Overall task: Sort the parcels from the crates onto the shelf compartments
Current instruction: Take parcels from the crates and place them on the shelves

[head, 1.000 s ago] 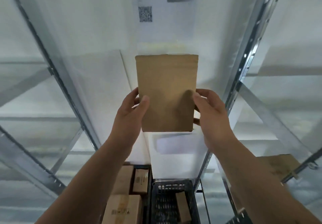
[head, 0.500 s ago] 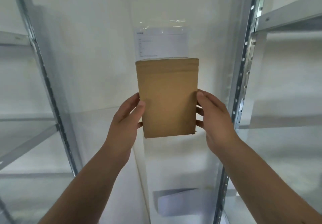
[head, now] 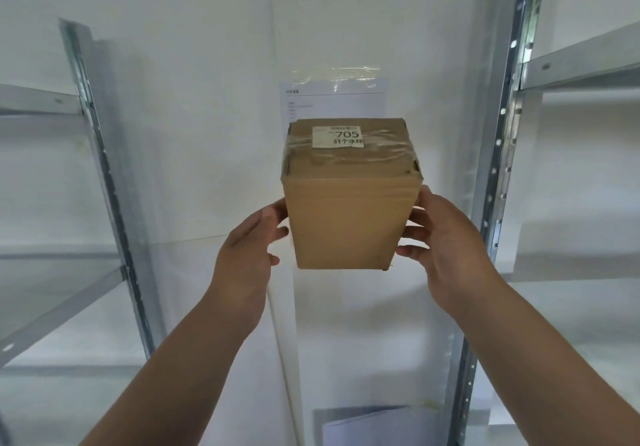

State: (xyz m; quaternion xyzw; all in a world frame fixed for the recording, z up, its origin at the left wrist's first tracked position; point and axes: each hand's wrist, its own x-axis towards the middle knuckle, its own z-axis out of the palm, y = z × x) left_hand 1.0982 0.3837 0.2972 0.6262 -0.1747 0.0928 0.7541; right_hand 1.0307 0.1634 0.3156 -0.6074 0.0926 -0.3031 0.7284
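Observation:
I hold a brown cardboard parcel [head: 348, 217] up at chest height between two shelf units. Its taped top faces me and carries a white label [head: 338, 136] reading 705. My left hand [head: 247, 255] grips the parcel's left side. My right hand [head: 446, 248] grips its right side. The crates are out of view.
A metal shelf upright [head: 104, 175] and shelves [head: 38, 102] stand on the left. Another upright [head: 502, 154] with shelves [head: 581, 64] stands on the right. A printed sheet [head: 332, 99] is taped to the white wall behind the parcel. A paper pocket [head: 370, 425] hangs lower down.
The view has risen from the crates to the upper shelves. I have tilted the parcel so its labelled top now faces me; both hands kept their hold.

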